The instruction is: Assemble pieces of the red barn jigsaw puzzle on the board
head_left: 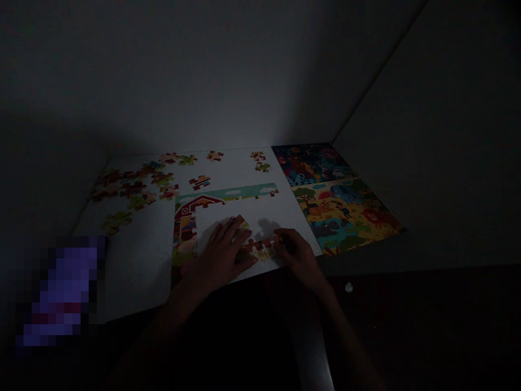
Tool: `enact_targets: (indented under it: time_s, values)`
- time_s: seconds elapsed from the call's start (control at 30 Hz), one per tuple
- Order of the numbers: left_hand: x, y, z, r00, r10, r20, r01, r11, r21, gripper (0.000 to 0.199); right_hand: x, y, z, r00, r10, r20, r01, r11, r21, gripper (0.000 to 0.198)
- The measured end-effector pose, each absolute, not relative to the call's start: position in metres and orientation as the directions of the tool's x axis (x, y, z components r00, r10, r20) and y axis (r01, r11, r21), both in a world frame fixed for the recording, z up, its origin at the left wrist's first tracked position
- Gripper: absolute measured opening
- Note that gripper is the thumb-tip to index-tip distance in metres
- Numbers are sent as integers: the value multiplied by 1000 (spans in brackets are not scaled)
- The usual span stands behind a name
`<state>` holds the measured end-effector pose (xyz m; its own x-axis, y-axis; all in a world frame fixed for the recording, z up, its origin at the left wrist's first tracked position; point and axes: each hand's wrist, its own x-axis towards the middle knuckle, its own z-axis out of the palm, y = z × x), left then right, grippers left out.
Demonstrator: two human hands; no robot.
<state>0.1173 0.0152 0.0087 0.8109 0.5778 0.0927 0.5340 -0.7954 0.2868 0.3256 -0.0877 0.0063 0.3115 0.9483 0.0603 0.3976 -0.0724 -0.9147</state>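
Observation:
My left hand (222, 255) lies palm down with fingers stretched out over the near part of a partly joined jigsaw puzzle (248, 193). Its fingertips reach a loose-looking piece (243, 221), and its thumb rests by a joined strip of puzzle pieces (260, 250) with a brown and cream picture. At the right end of that strip, my right hand (299, 256) is closed, thumb and fingers pinching a puzzle piece (277, 239) that is mostly hidden. The puzzle's top and left border show a red barn (199, 202) and sky. Dim light blurs the details.
Loose puzzle pieces (134, 187) are heaped on the left of the white table (146, 266), with several more along the back. Two colourful animal pictures, a dark one (313, 163) and a yellow one (345, 212), lie at the right. Walls stand behind and to the right.

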Motion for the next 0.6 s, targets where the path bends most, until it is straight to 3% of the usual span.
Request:
enact_targets:
  time_s: [0.17,0.6]
  values:
    - [125,9,10,824,558,100,497,-796,346,58,327,-88,3,286,943,170,515,-2,-857,23]
    - [130,2,11,835,496,238,416,-852,319,41,324,-95,5,206,962,180,710,-21,-704,30]
